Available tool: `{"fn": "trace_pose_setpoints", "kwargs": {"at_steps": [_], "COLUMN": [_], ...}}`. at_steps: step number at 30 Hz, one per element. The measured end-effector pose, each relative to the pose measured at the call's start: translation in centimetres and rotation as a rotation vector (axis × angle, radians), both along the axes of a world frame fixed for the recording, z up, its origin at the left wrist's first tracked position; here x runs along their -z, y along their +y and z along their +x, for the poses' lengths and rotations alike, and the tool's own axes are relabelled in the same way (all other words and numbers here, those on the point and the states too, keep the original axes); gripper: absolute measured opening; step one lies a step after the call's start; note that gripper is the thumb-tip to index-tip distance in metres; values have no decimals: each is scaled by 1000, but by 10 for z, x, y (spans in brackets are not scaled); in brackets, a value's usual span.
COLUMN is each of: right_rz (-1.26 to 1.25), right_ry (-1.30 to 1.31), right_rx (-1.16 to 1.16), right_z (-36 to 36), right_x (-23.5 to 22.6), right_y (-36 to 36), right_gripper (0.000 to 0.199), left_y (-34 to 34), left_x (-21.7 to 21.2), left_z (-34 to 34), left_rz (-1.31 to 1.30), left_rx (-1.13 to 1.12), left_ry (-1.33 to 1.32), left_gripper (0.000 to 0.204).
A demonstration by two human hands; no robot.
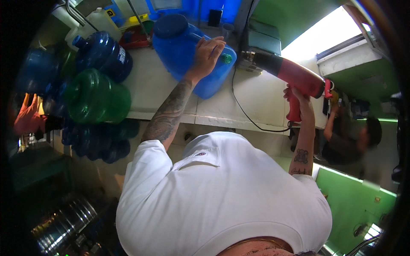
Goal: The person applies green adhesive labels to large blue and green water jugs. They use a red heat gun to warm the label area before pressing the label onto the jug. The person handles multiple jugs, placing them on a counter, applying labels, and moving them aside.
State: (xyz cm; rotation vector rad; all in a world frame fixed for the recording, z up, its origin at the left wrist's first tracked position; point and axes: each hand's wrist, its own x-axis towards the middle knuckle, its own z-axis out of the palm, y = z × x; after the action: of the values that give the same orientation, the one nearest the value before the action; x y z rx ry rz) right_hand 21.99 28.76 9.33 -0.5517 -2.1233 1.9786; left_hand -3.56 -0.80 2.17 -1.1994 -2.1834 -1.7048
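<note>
A blue plastic water jug (173,51) with a dark round cap stands tilted in my view on the pale counter. A small green piece (226,58) sits near its right end. My left hand (208,55) lies over the jug by its handle, fingers stretched out; whether the palm touches it I cannot tell. My right hand (299,100) is wrapped round the red handle of a red and black heat gun (294,77). Its metal nozzle points left, toward the green piece, a short way off the jug.
The heat gun's black cord (242,109) loops across the counter (213,111). Green (100,96) and blue bottles (104,55) crowd the left side. A grey-green box (262,36) stands behind the nozzle. At the far right is another person (350,141); a metal drum (64,224) lies lower left.
</note>
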Motion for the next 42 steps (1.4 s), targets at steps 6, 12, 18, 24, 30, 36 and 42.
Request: {"fn": "trace_pose_setpoints", "kwargs": {"at_steps": [6, 12, 18, 24, 30, 36, 42], "right_rz": [-49, 973, 1300, 1161, 995, 1151, 1154], "right_ry": [-66, 356, 73, 72, 19, -121, 232], "right_rx": [-161, -441, -499, -325, -574, -470, -820], "right_z": [-63, -190, -278, -252, -227, -261, -291], "right_x": [28, 67, 111, 25, 2, 9, 22], "right_y": [91, 169, 194, 152, -118, -209, -159], "right_gripper": [41, 47, 68, 44, 50, 49, 50], "left_y": [4, 9, -15, -89, -132, -141, -157], "left_x": [-5, -17, -43, -47, -29, 10, 3], "left_z": [16, 19, 12, -110, -224, -226, -154], "left_rz": [-404, -432, -207, -270, 188, 401, 572], "left_rx": [-185, -232, -373, -621, -9, 150, 36], "left_ry": [337, 260, 151, 406, -657, -806, -895], "left_gripper": [55, 50, 40, 44, 59, 61, 62]}}
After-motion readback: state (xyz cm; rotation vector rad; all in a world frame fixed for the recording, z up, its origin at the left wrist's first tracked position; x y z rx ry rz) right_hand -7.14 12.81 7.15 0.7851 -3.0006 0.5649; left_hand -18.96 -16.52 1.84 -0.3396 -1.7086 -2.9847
